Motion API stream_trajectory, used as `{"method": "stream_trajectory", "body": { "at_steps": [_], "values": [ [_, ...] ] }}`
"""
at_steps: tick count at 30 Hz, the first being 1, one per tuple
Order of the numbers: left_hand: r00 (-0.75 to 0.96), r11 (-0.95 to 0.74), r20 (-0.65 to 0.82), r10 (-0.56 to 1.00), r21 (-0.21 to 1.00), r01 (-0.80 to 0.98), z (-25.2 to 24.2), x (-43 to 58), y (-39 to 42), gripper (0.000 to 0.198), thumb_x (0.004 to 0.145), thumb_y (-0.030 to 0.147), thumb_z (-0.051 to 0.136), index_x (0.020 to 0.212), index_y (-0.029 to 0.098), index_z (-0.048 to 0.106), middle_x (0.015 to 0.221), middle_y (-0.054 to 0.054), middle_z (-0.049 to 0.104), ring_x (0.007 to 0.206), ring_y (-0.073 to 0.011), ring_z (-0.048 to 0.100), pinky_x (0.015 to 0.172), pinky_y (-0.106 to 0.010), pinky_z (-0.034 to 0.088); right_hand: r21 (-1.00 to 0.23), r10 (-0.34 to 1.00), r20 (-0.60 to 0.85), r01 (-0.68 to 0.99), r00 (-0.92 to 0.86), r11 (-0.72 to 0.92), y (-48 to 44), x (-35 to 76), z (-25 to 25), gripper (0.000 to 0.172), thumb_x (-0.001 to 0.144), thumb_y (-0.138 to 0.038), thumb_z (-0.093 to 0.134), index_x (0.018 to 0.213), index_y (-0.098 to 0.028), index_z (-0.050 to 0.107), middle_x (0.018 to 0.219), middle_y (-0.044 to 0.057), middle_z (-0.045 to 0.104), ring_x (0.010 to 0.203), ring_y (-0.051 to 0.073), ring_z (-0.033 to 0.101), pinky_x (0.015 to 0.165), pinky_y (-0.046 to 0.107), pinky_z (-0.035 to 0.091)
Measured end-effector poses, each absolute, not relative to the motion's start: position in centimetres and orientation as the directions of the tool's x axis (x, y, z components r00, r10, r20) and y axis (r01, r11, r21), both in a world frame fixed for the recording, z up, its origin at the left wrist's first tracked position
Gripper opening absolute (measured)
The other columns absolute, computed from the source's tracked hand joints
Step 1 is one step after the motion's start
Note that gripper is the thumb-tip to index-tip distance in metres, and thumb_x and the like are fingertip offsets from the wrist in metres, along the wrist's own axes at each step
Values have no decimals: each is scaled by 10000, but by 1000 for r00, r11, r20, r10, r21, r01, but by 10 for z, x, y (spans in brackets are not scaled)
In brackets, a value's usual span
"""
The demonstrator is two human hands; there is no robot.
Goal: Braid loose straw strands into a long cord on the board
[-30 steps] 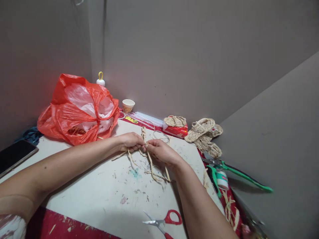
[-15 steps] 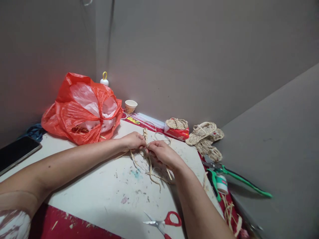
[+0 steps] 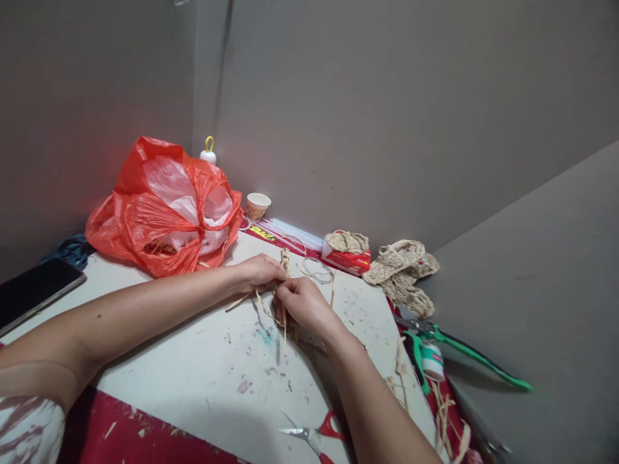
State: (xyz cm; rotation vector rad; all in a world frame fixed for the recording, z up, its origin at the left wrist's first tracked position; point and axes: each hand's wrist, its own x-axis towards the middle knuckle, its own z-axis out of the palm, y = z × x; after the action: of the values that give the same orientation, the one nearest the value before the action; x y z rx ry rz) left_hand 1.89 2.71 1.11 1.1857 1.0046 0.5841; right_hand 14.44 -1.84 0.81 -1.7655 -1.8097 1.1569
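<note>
My left hand (image 3: 265, 272) pinches a small braided straw piece (image 3: 285, 259), whose upper end sticks up past the fingers. Right beside it, my right hand (image 3: 300, 301) is closed at the lower end of the braid, its fingertips close to those of my left hand. Loose straw strands (image 3: 261, 301) hang below both hands over the white tabletop (image 3: 217, 361). What exactly the right fingers grip is partly hidden, but strands come out from under them. A wire loop (image 3: 318, 270) lies just behind the hands.
A red plastic bag (image 3: 164, 212) and a phone (image 3: 41, 291) are at the left. Red scissors (image 3: 309, 433) lie near the front. Woven straw soles (image 3: 403, 270), green-handled shears (image 3: 478, 354) and a white bottle (image 3: 432, 362) are at the right. A paper cup (image 3: 258, 205) stands behind.
My right hand has turned and drawn in lower beside my left, with its fingers curled more. The hanging strands have shifted. The whole view has moved slightly.
</note>
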Motion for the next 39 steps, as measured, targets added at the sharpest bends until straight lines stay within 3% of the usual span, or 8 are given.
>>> {"method": "stream_trajectory", "body": {
  "at_steps": [6,11,13,17,19,23,29,39],
  "values": [
    [438,365,-366,821,927,90,8,24,24,129,666,100,548,544,135,525,374,67,411,332,-37,302,351,-182,175,-678,976,-141,735,-166,27,-26,138,11,204,717,-168,512,515,-186,524,451,16,535,431,116,443,439,235,266],
    [444,403,-393,805,912,76,9,23,27,162,691,99,554,537,128,515,386,50,443,326,-41,327,347,-185,178,-707,874,-191,680,-448,194,-34,148,39,245,772,-266,513,546,-173,509,522,12,552,471,104,439,463,220,301],
    [467,415,-398,789,907,72,10,20,29,160,700,90,544,544,118,523,401,40,457,320,-32,309,345,-183,167,-789,884,-212,607,-417,97,-30,161,50,290,806,-357,494,593,-164,529,514,13,559,463,104,461,468,216,346],
    [515,430,-401,758,900,69,11,16,33,125,710,94,551,585,93,554,439,32,473,312,-12,243,338,-184,137,-888,997,-67,458,-30,-46,-17,179,50,304,814,-428,495,687,-157,542,559,14,569,498,112,527,459,203,393],
    [530,424,-390,753,903,62,10,16,33,119,716,105,553,597,96,556,452,32,477,314,-13,245,336,-187,140,-916,992,-125,380,23,-125,-12,178,41,273,814,-409,510,733,-152,553,632,32,594,537,119,561,457,197,412],
    [540,394,-357,762,918,50,10,16,32,148,728,130,543,581,108,541,460,28,487,325,-19,276,340,-188,139,-942,939,-312,175,-145,-286,-9,165,26,206,814,-338,519,757,-142,552,680,45,599,480,89,514,430,195,416],
    [497,330,-308,811,943,45,13,17,27,149,715,135,550,567,124,534,427,58,455,334,-20,268,357,-183,143,-921,890,-390,98,-237,-377,-7,164,23,210,759,-334,567,663,-159,501,470,-89,334,353,22,192,321,144,121],
    [505,206,-227,832,974,99,19,16,22,163,734,202,554,601,111,578,488,39,496,355,-17,278,374,-176,171,-859,804,-495,45,-330,-510,-1,170,19,324,803,-434,533,635,-175,436,429,-115,238,342,21,120,321,140,73]
  ]
}}
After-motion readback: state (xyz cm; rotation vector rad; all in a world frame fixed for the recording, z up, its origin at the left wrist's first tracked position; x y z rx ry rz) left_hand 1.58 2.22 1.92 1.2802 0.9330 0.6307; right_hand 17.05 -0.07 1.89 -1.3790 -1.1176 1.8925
